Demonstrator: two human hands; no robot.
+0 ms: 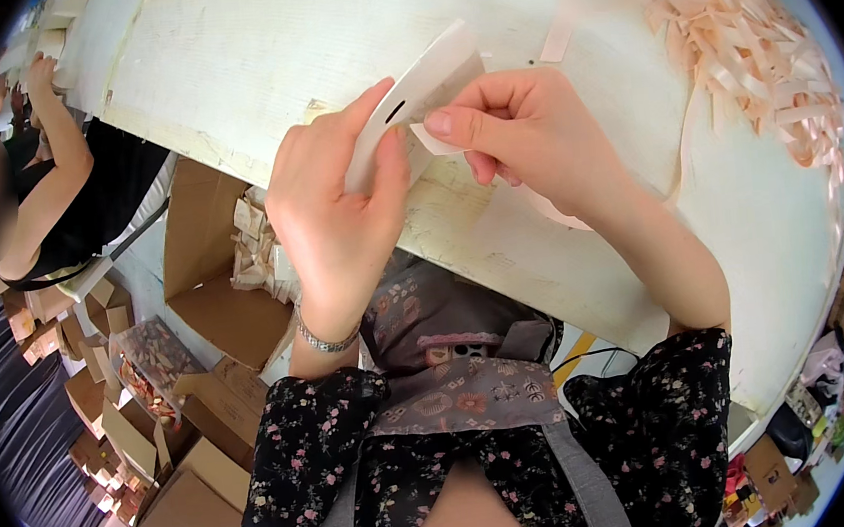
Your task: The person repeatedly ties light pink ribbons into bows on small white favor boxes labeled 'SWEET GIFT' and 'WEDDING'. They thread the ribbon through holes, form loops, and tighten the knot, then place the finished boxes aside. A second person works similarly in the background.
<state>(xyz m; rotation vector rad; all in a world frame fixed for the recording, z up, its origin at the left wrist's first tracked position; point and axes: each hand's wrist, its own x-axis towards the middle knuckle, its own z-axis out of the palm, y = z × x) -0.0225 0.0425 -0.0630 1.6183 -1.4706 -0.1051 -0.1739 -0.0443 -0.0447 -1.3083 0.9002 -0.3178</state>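
Note:
My left hand [347, 187] grips a folded white card [424, 75] that has a small dark slot near its edge. The card is held tilted above the near edge of the white table. Between the thumb and fingers of my right hand [523, 123] is the pale end of a ribbon [435, 140], close beside the card's slotted face. A pale ribbon length [565, 217] shows below my right hand and seems to run towards the heap on the right. Whether it joins the end in my fingers cannot be told.
A heap of peach satin ribbon [751, 61] lies at the right of the white table [224, 62]. An open cardboard box [202, 245] with small pale packets [259, 248] stands below the table's left edge. More cartons [194, 502] lie lower left. Another person's arm [66, 159] is upper left.

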